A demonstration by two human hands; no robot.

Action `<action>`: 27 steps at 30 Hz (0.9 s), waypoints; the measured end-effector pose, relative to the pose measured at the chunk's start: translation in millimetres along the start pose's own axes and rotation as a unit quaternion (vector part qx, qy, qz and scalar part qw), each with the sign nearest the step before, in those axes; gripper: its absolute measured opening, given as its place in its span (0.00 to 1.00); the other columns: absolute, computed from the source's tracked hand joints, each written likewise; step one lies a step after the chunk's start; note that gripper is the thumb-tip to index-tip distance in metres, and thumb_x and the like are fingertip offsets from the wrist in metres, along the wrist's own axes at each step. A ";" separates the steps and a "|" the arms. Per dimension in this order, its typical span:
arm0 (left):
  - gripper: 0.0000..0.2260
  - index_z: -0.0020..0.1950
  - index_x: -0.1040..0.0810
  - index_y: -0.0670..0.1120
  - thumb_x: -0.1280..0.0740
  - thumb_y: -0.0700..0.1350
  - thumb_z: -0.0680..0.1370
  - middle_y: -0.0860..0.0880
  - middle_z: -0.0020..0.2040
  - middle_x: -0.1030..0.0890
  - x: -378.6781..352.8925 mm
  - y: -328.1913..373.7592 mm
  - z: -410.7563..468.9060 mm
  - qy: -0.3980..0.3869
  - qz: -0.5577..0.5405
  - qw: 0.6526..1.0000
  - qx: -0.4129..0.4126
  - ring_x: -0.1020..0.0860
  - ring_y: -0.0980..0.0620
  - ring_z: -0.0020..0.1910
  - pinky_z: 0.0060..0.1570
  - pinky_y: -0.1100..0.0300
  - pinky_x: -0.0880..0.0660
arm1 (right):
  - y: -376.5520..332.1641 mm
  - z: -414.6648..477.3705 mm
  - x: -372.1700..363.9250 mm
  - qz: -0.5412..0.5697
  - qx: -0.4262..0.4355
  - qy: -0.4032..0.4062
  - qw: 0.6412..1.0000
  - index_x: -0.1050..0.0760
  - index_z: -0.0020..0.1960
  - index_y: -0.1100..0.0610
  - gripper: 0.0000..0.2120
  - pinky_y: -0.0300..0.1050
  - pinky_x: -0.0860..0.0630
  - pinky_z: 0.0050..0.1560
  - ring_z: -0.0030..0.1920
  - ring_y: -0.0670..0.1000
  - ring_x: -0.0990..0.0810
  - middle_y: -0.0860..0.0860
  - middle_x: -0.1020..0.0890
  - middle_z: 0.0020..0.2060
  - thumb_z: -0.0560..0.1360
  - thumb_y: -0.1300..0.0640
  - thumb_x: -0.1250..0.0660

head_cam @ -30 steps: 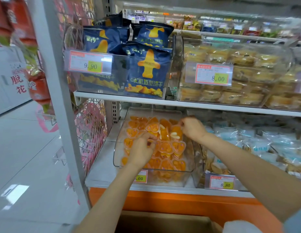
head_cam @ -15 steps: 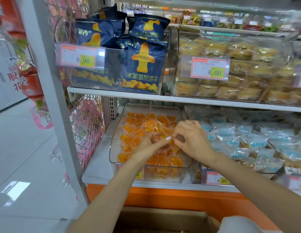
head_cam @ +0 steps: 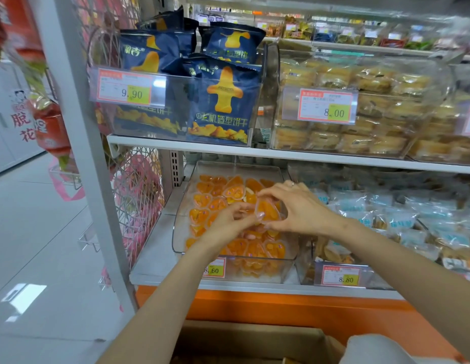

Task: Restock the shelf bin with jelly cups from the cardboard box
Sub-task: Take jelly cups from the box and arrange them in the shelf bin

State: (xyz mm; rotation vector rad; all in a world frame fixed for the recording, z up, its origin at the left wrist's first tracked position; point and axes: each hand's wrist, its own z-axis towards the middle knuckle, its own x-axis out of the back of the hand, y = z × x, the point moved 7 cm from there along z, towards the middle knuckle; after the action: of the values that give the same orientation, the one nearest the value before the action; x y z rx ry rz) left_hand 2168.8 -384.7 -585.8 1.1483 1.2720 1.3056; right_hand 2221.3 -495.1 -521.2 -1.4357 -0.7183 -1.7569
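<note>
- The 8.60 tag (head_cam: pixel 215 268) sits on the shelf bin (head_cam: pixel 268 273) front. There's an 8.80 tag (head_cam: pixel 341 275) right of the bin, and a 9.90 tag (head_cam: pixel 131 88) and an 8.00 tag (head_cam: pixel 327 106) above it.
- Glossy white floor (head_cam: pixel 31 245) left of the bin, cardboard box (head_cam: pixel 241 340) below it.
- The bin's loaded with orange jelly cups (head_cam: pixel 202 200).
- Over the bin, left hand (head_cam: pixel 228 222) and right hand (head_cam: pixel 302 208) pinch one raised cup (head_cam: pixel 268 210) together.

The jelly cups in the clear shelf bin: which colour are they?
The jelly cups are orange, in clear plastic; the head view shows it.
</note>
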 end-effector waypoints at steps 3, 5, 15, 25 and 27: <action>0.07 0.51 0.24 0.51 0.31 0.49 0.75 0.44 0.46 0.18 27.0 11.4 5.1 0.094 0.165 0.979 -0.068 0.19 0.48 0.46 0.46 0.52 0.23 | 11.8 0.3 9.0 0.003 -0.041 -0.018 0.999 0.31 0.66 0.44 0.32 0.44 0.39 0.54 0.55 0.46 0.32 0.43 0.26 0.51 0.66 0.36 0.29; 0.04 0.49 0.23 0.49 0.31 0.44 0.75 0.50 0.43 0.20 41.1 16.9 7.3 0.144 0.261 0.948 -0.114 0.22 0.52 0.43 0.46 0.55 0.24 | 24.2 -1.0 14.4 0.034 -0.069 -0.019 0.997 0.29 0.63 0.44 0.30 0.45 0.36 0.54 0.54 0.46 0.30 0.42 0.24 0.47 0.65 0.36 0.28; 0.11 0.56 0.26 0.41 0.32 0.43 0.76 0.46 0.45 0.19 -2.4 2.3 1.2 0.001 -0.054 0.998 0.039 0.18 0.52 0.41 0.41 0.63 0.20 | -2.1 -0.4 9.6 -0.034 -0.067 0.044 0.996 0.28 0.64 0.47 0.29 0.47 0.38 0.58 0.59 0.49 0.30 0.47 0.23 0.58 0.67 0.35 0.32; 0.06 0.41 0.27 0.48 0.36 0.47 0.79 0.47 0.43 0.20 64.9 15.2 -5.8 0.129 0.194 0.972 0.003 0.22 0.54 0.33 0.29 0.63 0.27 | -21.7 -9.2 -51.6 -0.027 -0.059 -0.113 0.991 0.29 0.67 0.45 0.32 0.51 0.41 0.66 0.67 0.51 0.36 0.47 0.28 0.63 0.67 0.32 0.34; 0.07 0.40 0.28 0.49 0.36 0.43 0.78 0.48 0.44 0.21 61.6 14.6 -5.6 0.125 0.208 0.970 -0.011 0.23 0.56 0.35 0.26 0.69 0.28 | -19.0 -6.6 -57.9 -0.031 -0.068 -0.115 0.991 0.30 0.69 0.45 0.34 0.50 0.41 0.65 0.67 0.52 0.36 0.48 0.30 0.63 0.67 0.32 0.34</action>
State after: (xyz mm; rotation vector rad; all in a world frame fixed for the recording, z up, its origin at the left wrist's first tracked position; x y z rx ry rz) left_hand 2156.1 -324.2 -570.8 1.3118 1.2276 1.8160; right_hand 2207.6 -478.2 -578.6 -1.7460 -0.7817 -1.7310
